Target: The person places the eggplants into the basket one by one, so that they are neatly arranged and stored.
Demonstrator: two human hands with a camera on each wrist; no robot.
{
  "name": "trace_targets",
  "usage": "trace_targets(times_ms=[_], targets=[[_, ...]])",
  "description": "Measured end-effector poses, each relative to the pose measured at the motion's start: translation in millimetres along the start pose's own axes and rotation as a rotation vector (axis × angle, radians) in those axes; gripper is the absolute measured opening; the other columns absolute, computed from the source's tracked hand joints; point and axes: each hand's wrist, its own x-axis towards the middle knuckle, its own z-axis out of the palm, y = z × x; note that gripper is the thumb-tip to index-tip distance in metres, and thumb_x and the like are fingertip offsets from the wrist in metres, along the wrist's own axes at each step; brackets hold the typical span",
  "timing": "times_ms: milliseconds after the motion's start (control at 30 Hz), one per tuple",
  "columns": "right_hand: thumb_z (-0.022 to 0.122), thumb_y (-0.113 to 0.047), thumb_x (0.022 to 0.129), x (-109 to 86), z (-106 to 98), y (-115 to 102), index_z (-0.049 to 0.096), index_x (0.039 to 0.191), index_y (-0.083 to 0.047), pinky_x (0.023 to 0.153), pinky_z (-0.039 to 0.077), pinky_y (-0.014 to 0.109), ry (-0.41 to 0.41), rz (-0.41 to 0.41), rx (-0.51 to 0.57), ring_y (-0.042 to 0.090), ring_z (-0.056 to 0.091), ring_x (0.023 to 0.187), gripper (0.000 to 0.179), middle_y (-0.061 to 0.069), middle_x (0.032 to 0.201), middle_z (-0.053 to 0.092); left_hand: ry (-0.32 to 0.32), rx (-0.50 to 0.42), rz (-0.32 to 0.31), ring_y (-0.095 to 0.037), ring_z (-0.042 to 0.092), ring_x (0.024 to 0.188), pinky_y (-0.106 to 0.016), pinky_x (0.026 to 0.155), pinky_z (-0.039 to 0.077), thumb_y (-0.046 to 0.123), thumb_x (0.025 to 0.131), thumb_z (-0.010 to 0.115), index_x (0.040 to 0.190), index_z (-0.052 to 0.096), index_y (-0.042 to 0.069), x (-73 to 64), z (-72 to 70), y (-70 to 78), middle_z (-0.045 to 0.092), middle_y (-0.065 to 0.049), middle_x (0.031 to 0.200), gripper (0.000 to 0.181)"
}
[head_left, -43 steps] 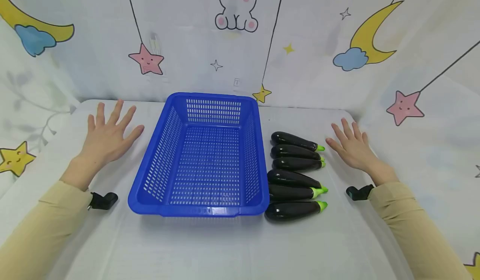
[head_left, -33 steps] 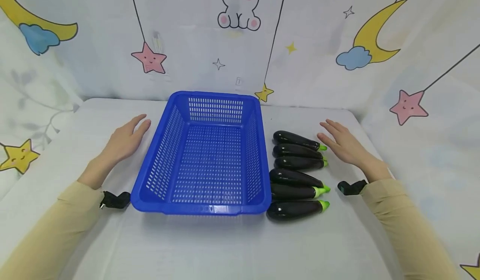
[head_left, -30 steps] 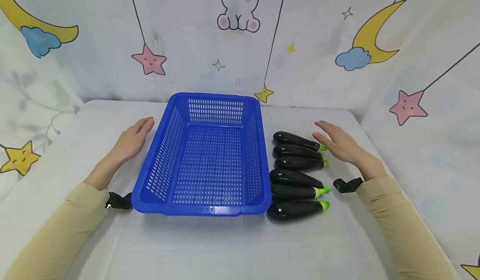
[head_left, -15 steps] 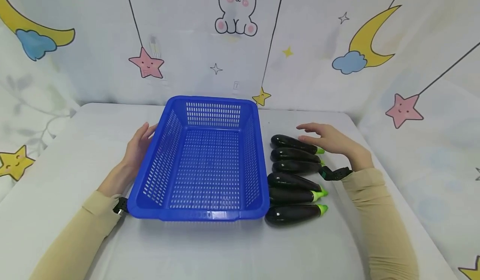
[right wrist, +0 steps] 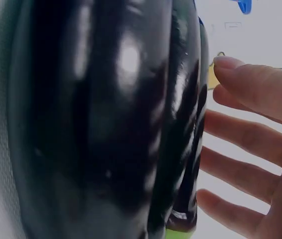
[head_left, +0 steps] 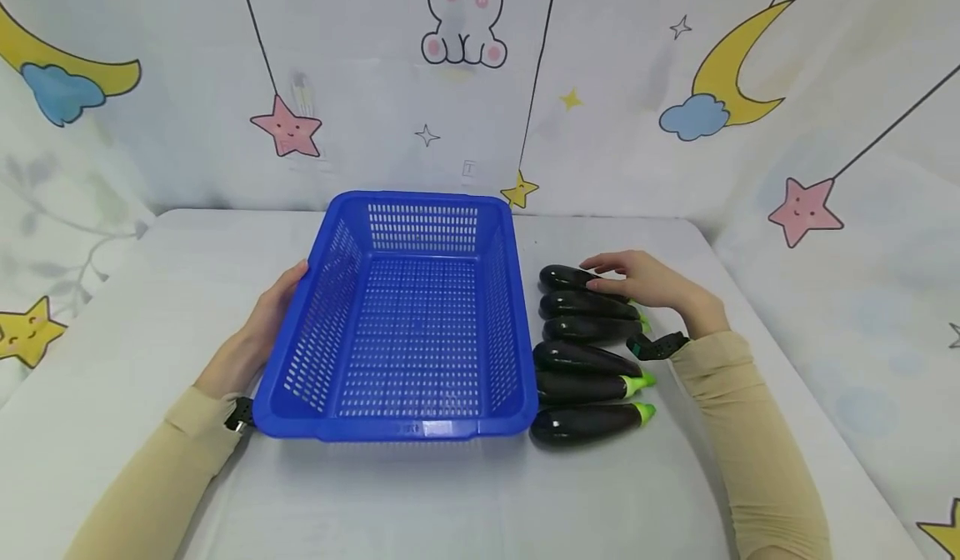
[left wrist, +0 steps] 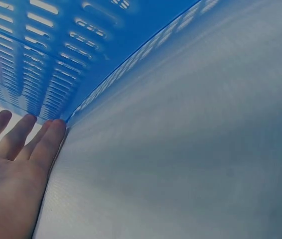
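A blue plastic basket [head_left: 397, 431] with slotted walls stands on the white table. My left hand [head_left: 258, 331] is at its left side, fingers partly hidden below the rim. In the left wrist view the fingers [left wrist: 45, 149] reach out straight by the slotted wall. Right of the basket, several dark eggplants with green stem ends lie side by side. Over the farthest eggplant [head_left: 566, 277] is my right hand [head_left: 652, 281], thumb on the near side and fingers beyond. In the right wrist view its fingers [right wrist: 250, 137] are fairly straight, their tips right at the eggplant's edge.
The nearest eggplant [head_left: 585, 424] lies close to the basket's front right corner. A white cloth printed with moons, stars and a rabbit hangs behind the table [head_left: 397, 502]. Each wrist wears a small black camera, such as the right wrist camera [head_left: 657, 346].
Both hands began spread flat on the table. The left hand has moved right to the basket's side; the right hand has moved left over the farthest eggplant. Basket and eggplants stay put.
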Motion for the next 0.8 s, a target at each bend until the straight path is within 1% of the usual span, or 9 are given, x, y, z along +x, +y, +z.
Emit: trace_targets(times_ms=[100,233,367,467,567,800], targets=[[0.066,-0.026,0.098,2.6,1.0,-0.4,0.060,0.134,-0.005,0.109,0.038,0.057,0.007,-0.017,0.002,0.035,0.058,0.124,0.042,0.015,0.131,0.065,0.028,0.060,-0.001,-0.012,0.066,0.097,-0.028,0.079,0.054,0.047,0.107,0.023,0.139,0.049,0.020,-1.0,-0.3,-0.5,0.067,-0.001,0.115,0.049],[0.065,-0.024,0.099,4.1,3.2,-0.1,0.061,0.133,-0.004,0.107,0.040,0.058,0.015,-0.033,0.008,0.035,0.059,0.122,0.040,0.015,0.129,0.066,0.069,0.093,-0.011,-0.012,0.065,0.099,-0.029,0.081,0.054,0.051,0.105,0.028,0.140,0.048,0.022,-1.1,0.0,-0.5,0.067,0.000,0.116,0.049],[0.063,-0.021,0.100,4.8,6.1,0.8,0.061,0.133,-0.003,0.107,0.040,0.058,0.017,-0.038,0.007,0.035,0.060,0.120,0.038,0.016,0.128,0.066,0.078,0.101,-0.013,-0.012,0.065,0.097,-0.029,0.079,0.054,0.051,0.105,0.028,0.140,0.048,0.021,-1.2,0.3,-1.9,0.067,0.000,0.115,0.050],[0.062,-0.019,0.101,5.0,7.7,1.3,0.060,0.133,-0.002,0.106,0.041,0.059,0.013,-0.039,0.004,0.036,0.060,0.121,0.036,0.017,0.129,0.066,0.080,0.113,-0.012,-0.012,0.065,0.097,-0.028,0.079,0.054,0.050,0.105,0.027,0.141,0.045,0.021,-1.5,-0.6,-3.0,0.066,0.000,0.115,0.050],[0.061,-0.015,0.101,4.7,8.3,1.8,0.059,0.134,-0.001,0.106,0.041,0.060,0.005,-0.045,-0.001,0.037,0.059,0.122,0.037,0.018,0.130,0.064,0.077,0.105,-0.019,-0.012,0.065,0.097,-0.028,0.078,0.055,0.051,0.105,0.026,0.141,0.044,0.021,-1.5,-1.6,-3.6,0.066,0.000,0.115,0.050],[0.062,-0.006,0.098,6.3,7.8,4.5,0.058,0.135,-0.001,0.104,0.043,0.060,0.014,-0.075,-0.012,0.038,0.059,0.121,0.038,0.019,0.131,0.064,0.087,0.081,-0.021,-0.013,0.067,0.094,-0.029,0.076,0.055,0.052,0.105,0.031,0.137,0.050,0.020,-0.2,-1.9,-3.5,0.068,-0.001,0.112,0.049]])
